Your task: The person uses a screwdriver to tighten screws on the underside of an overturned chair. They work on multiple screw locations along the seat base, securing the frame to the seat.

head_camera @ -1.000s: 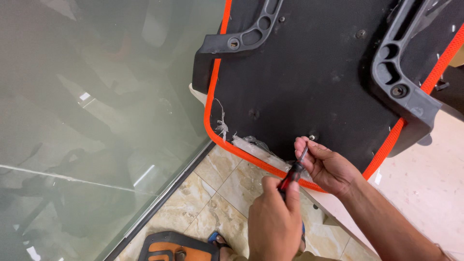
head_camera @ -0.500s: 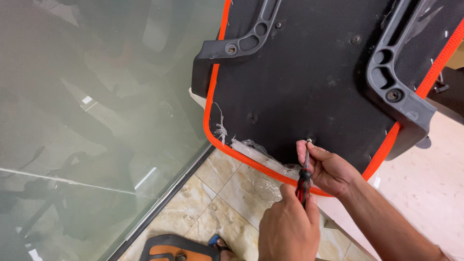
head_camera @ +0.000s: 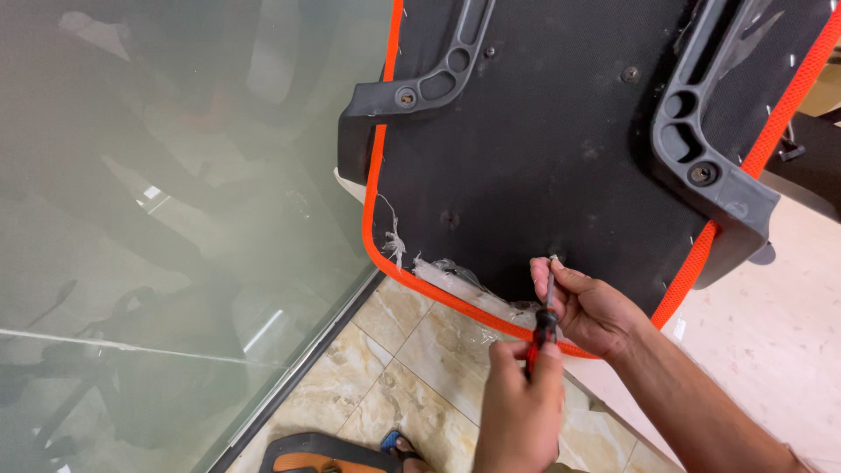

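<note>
While both hands hold it, screwdriver (head_camera: pixel 544 326) shows red/black handle

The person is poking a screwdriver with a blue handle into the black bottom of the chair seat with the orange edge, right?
Almost. The screwdriver has a red and black handle, not blue, as the head view shows. The left hand grips it while the right hand steadies its tip against the black seat underside with the orange edge.

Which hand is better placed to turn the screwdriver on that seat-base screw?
Left, likely. The left hand grips the red-black screwdriver by its handle, in line with the shaft. The right hand pinches the shaft near the tip against the black seat underside, only guiding it.
</note>
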